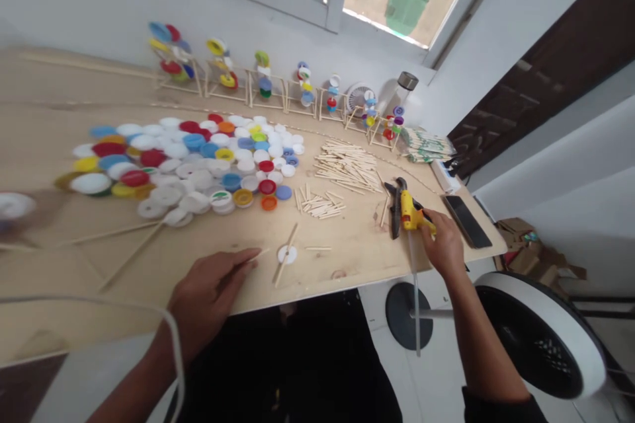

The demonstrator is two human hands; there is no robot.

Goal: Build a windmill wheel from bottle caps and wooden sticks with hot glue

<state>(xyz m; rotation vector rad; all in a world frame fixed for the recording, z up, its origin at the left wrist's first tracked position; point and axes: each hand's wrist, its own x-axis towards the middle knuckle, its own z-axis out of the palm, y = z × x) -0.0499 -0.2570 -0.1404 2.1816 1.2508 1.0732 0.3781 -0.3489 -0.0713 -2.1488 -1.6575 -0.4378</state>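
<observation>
My left hand [211, 284] pinches a short wooden stick [261, 254] between thumb and fingers, low over the table's front edge. Just right of it lies a white disc [287, 254] with a longer stick [292, 238] across it. Another short stick [318, 248] rests farther right. My right hand [443, 243] is wrapped round the handle of a yellow glue gun [409, 211], whose nozzle end is by a black stand [395, 208]. A pale glue stick [415, 297] sticks out of the gun's back, over the table edge.
Many coloured bottle caps [198, 158] cover the table's left half. Stick piles [347, 165] lie at centre right. Several cap-and-stick models [262, 79] line the wall. A phone [467, 221] rests at the right edge; a fan [536, 337] stands below. A white cable [171, 324] crosses near my left arm.
</observation>
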